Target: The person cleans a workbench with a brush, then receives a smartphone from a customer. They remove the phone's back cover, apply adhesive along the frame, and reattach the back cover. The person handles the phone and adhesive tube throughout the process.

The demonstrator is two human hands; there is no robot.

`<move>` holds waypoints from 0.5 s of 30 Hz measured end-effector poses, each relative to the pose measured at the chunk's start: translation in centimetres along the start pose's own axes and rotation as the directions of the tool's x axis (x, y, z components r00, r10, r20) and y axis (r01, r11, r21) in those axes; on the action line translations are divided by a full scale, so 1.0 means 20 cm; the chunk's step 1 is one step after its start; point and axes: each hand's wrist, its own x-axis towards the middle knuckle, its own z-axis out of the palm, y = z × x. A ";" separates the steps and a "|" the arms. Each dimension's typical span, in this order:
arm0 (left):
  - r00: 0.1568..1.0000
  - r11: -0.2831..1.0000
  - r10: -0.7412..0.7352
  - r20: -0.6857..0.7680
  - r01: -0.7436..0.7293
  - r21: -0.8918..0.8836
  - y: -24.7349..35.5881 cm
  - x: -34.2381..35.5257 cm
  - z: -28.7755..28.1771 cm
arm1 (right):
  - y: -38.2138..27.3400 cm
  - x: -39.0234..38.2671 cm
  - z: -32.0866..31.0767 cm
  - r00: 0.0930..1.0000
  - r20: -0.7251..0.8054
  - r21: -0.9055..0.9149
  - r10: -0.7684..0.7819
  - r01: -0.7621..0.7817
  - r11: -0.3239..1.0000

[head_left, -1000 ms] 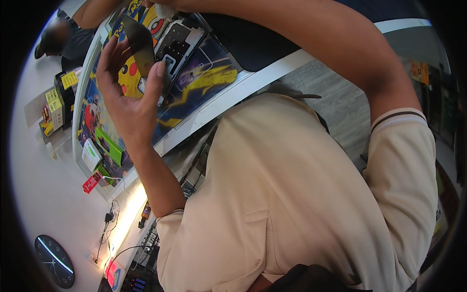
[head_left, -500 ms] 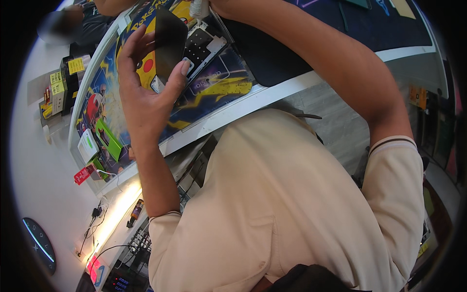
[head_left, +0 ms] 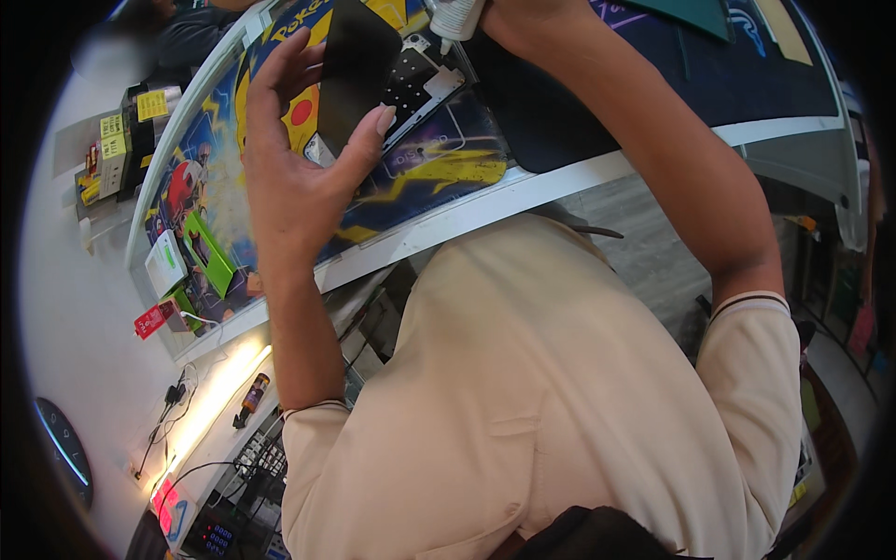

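Observation:
A thin flat black panel (head_left: 359,75) stands tilted up in my left hand (head_left: 301,191), its fingers behind one side and its thumb along the lower edge. Beside the panel lies a flat black and silver device frame (head_left: 427,86), dotted with small white spots. At the top edge of the view my right hand (head_left: 527,23), partly cut off, is closed on a white bottle (head_left: 457,17). The bottle's nozzle points down just above the far end of the frame. Part of the frame is hidden behind the panel and my left thumb.
A colourful printed mat (head_left: 411,201) covers the table under the work. A black mat (head_left: 551,121) lies to the right, with a dark green board (head_left: 686,14) farther off. A green bracket (head_left: 208,257) and a white box (head_left: 165,263) stand at the left edge.
The white bottle and my right hand show lower and farther right in the view. My left hand, panel and frame appear shifted slightly right along with the view; my left hand keeps its hold.

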 end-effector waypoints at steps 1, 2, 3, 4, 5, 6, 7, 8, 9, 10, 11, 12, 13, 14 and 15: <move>1.000 1.000 0.012 -0.001 -0.012 0.002 0.00 0.00 0.00 | -0.01 -0.01 0.00 1.000 -0.014 0.019 0.006 -0.006 1.000; 1.000 1.000 0.011 0.002 -0.011 0.010 0.00 0.00 0.00 | -0.02 -0.02 0.00 1.000 -0.017 0.013 -0.003 0.003 1.000; 1.000 0.999 0.023 0.004 -0.023 0.030 0.00 0.00 0.00 | -0.04 -0.02 0.01 1.000 -0.030 0.027 0.004 -0.003 1.000; 1.000 1.000 0.017 0.015 -0.018 0.013 0.00 0.00 -0.01 | -0.04 -0.03 0.01 0.999 -0.038 0.041 0.007 -0.005 0.999; 1.000 0.999 0.016 0.023 -0.017 0.042 0.01 0.00 -0.01 | -0.05 -0.03 0.01 0.999 -0.049 0.053 0.010 -0.007 0.999; 0.999 0.998 0.020 0.028 -0.022 0.050 0.01 0.01 -0.01 | -0.05 -0.03 0.01 0.998 -0.061 0.043 0.016 -0.013 0.999; 0.999 0.998 0.028 0.036 -0.030 0.059 0.01 0.01 -0.01 | -0.05 -0.03 0.01 0.999 -0.040 0.037 0.005 -0.004 0.999; 0.999 0.998 0.029 0.026 -0.031 0.048 0.01 0.01 -0.01 | -0.04 -0.02 0.01 1.000 -0.026 0.029 -0.002 0.003 1.000; 0.999 0.999 0.026 0.022 -0.027 0.033 0.01 0.01 -0.01 | -0.03 -0.02 0.01 1.000 -0.021 0.020 -0.007 0.007 1.000; 1.000 1.000 0.020 0.024 -0.020 0.014 0.01 0.01 -0.01 | -0.02 -0.01 0.00 1.000 -0.026 0.009 0.003 -0.003 1.000; 0.999 1.000 0.018 0.026 -0.018 0.017 0.01 0.01 0.00 | -0.01 -0.01 0.00 1.000 -0.017 -0.022 0.000 0.000 1.000; 1.000 1.000 0.017 0.026 -0.018 0.022 0.01 0.01 0.00 | 0.01 0.00 0.00 1.000 -0.005 -0.053 -0.003 0.002 0.999; 1.000 0.999 0.021 0.023 -0.022 0.033 0.01 0.00 0.00 | 0.02 0.00 -0.01 1.000 0.008 -0.082 -0.002 0.003 0.997; 0.999 0.999 0.025 0.022 -0.025 0.038 0.01 0.00 0.00 | 0.03 0.00 -0.01 1.000 0.003 -0.111 -0.022 0.022 0.994; 0.999 0.999 0.023 0.026 -0.024 0.035 0.01 0.00 0.00 | 0.03 0.00 -0.01 1.000 0.008 -0.119 -0.029 0.030 0.992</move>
